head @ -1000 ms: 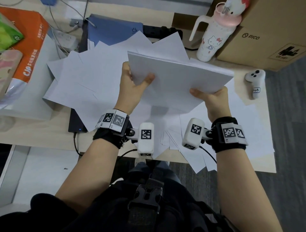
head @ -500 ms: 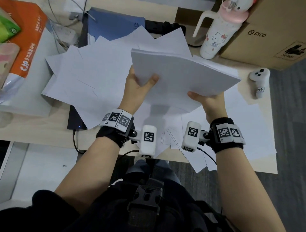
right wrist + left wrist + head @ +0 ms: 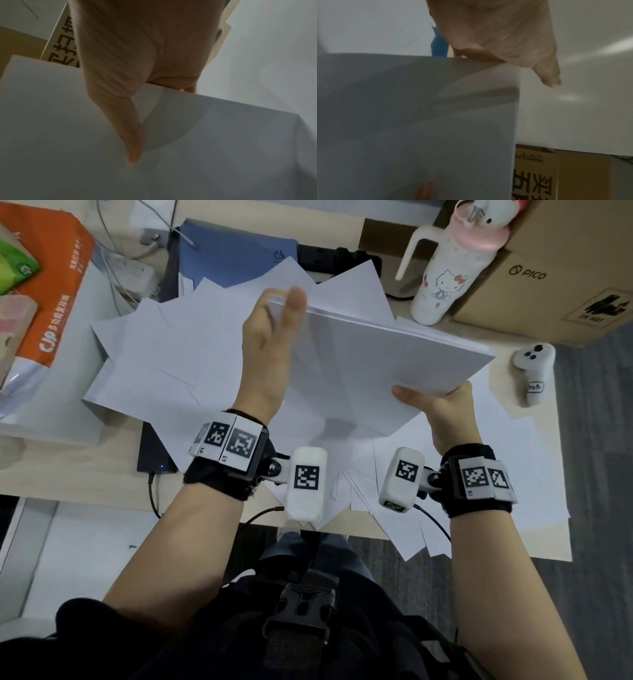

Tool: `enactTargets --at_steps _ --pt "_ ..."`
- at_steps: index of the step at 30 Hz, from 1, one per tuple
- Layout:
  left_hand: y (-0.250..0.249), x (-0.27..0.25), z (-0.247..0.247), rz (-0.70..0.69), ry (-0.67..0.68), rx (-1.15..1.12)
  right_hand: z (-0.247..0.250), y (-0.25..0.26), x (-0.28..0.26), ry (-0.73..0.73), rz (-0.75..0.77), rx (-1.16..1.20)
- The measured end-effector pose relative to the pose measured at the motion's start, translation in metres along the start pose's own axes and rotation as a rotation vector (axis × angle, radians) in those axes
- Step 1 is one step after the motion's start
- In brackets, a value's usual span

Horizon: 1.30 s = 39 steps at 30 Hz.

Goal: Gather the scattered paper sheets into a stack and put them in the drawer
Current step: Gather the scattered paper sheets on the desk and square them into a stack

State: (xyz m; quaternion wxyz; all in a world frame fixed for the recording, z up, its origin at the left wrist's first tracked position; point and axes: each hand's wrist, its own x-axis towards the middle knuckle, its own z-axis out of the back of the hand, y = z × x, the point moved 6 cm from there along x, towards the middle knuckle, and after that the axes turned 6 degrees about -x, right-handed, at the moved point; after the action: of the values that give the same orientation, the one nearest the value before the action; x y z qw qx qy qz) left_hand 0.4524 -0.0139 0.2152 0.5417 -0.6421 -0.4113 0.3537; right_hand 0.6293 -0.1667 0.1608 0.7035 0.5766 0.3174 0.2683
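I hold a thick stack of white paper (image 3: 376, 364) in the air above the desk (image 3: 68, 467), tilted down toward the right. My left hand (image 3: 270, 347) is at the stack's far left corner, thumb up against the corner and fingers hidden beneath. My right hand (image 3: 445, 409) grips the near right edge, thumb on top. The left wrist view shows the palm (image 3: 496, 33) against the stack (image 3: 419, 121) edge. In the right wrist view the thumb (image 3: 133, 135) lies on the top sheet (image 3: 205, 148). Several loose sheets (image 3: 164, 364) fan over the desk below. No drawer is in view.
A Hello Kitty bottle (image 3: 445, 275), a cardboard box (image 3: 555, 275) and a white controller (image 3: 534, 371) stand at the back right. A blue folder (image 3: 233, 258) lies at the back, an orange paper pack (image 3: 51, 302) at the left, a black device (image 3: 154, 453) under the sheets.
My left hand has slid along the stack's left edge from the near side to the far corner. The right hand keeps its grip on the near right edge.
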Motion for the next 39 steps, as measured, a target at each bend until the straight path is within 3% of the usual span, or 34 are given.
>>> enactTargets --at_steps 5,18,27,34,39 --pt "-0.015 0.008 0.0 -0.047 -0.086 0.019 -0.002 0.014 0.003 0.019 0.019 -0.021" --pt "-0.012 0.001 0.006 -0.05 -0.109 -0.015 -0.005 0.014 0.001 -0.018 0.004 -0.011" --pt "-0.031 -0.002 0.002 -0.176 -0.123 -0.068 -0.006 0.026 -0.002 -0.105 0.047 0.083" --pt "-0.007 0.001 0.01 -0.007 -0.105 -0.048 -0.008 0.008 -0.006 -0.015 -0.032 -0.008" --pt "-0.019 0.001 0.007 -0.076 -0.12 -0.015 -0.01 0.015 -0.007 -0.086 0.009 0.01"
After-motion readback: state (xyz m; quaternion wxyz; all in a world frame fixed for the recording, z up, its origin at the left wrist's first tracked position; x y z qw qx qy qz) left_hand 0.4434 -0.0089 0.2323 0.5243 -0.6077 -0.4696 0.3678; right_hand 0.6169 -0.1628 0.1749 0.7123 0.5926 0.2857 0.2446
